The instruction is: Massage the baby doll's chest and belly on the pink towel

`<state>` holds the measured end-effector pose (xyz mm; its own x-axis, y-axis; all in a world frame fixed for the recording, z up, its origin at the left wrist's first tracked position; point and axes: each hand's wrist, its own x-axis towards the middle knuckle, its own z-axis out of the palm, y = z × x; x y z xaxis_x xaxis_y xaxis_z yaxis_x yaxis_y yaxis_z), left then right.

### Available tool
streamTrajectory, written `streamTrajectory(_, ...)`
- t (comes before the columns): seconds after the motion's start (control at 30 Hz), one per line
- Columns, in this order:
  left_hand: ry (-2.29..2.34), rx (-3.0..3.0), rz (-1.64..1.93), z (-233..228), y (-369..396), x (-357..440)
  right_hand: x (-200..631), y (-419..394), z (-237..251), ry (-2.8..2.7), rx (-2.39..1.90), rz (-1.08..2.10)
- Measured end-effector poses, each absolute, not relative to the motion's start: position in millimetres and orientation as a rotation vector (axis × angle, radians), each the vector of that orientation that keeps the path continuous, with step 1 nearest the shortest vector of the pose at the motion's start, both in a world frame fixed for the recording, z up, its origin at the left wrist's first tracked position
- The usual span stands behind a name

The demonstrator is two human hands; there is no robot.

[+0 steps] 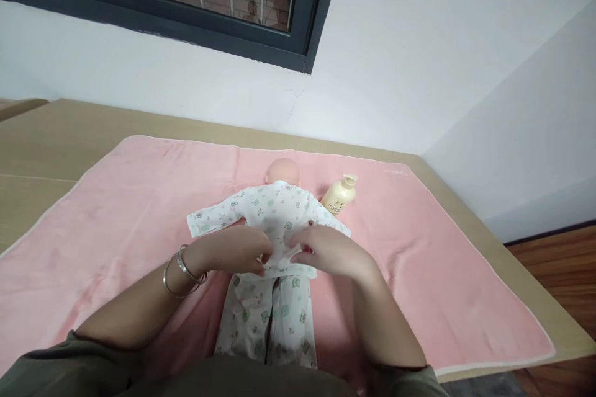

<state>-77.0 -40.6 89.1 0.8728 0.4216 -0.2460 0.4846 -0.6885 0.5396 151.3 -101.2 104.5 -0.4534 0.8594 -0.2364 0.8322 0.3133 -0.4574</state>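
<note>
A baby doll (282,171) with a bald head lies on a pink blanket, its head toward the wall; its face is not visible. It wears a white printed long-sleeved top (274,211) and matching trousers (291,316). My left hand (249,247), bracelets at the wrist, is over the left side of the top with bent fingers and the thumb apart. Opposite it, my right hand (321,249) is over the right side, fingers and thumb apart. I see nothing held in either hand. Whether the fingertips press the fabric is unclear.
A cream pump bottle (341,193) lies tilted by the doll's right-hand sleeve. The pink blanket (442,279) covers much of the wooden tabletop (88,121). A white wall (372,74) and a dark-framed window (298,43) rise behind. Brown wood panelling (568,279) is at the right.
</note>
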Motion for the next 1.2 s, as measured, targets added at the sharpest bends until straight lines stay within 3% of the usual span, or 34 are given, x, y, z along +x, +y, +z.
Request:
streamTrajectory(0.23,0.803,2.128,0.444,102,-38,-27,200,-89,115,-1.667,-1.766,0.125)
streamTrajectory(0.33,0.762,1.973,0.587,86,-27,6,213,-68,96,-1.615,-1.849,0.007)
streamTrajectory(0.5,0.548,1.128,0.652,81,0,54,219,-43,69,-1.729,-1.835,-0.132)
streamTrajectory(0.73,0.493,0.579,0.609,100,16,87,208,-42,66,-1.678,-2.033,-0.261)
streamTrajectory(1.0,0.451,0.696,0.539,91,-1,54,195,-37,87,-1.651,-2.098,-0.289)
streamTrajectory(1.2,0.480,0.882,0.530,93,-28,16,164,-35,111,-1.586,-2.144,-0.037)
